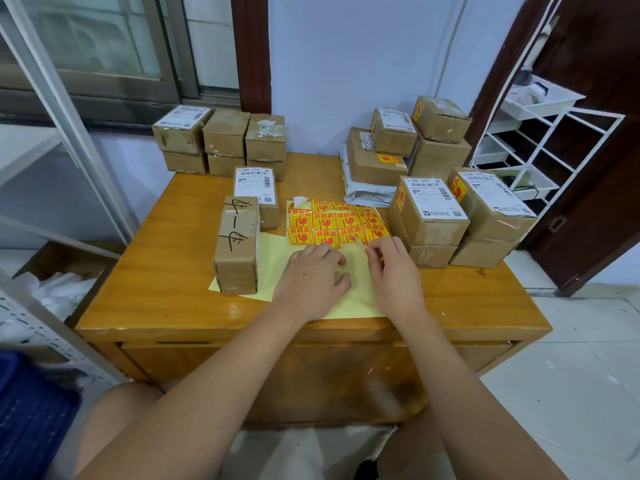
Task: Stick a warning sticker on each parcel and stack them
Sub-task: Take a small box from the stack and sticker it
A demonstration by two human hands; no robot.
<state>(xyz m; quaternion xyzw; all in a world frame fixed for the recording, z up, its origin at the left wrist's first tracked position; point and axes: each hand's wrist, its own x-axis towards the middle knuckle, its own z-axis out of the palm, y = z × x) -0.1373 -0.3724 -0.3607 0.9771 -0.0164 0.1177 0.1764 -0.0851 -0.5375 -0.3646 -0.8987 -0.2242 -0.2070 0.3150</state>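
Peeling begins at the sticker sheet (336, 225) on the worktop (166, 271): the right hand (393, 271) pinches its near edge, the left hand (313, 275) presses flat just beside; the unlabelled parcel (237, 245) lies leftward.

Both bare forearms reach in from about 6 o'clock and converge toward 12, wrists near each other. The left hand (313, 277) lies palm down, fingers loosely spread and lightly curled, thumb angled toward 3 o'clock. Just beside it, at 3 o'clock, the right hand (393, 271) has its fingers bunched together at the tips, knuckles raised.
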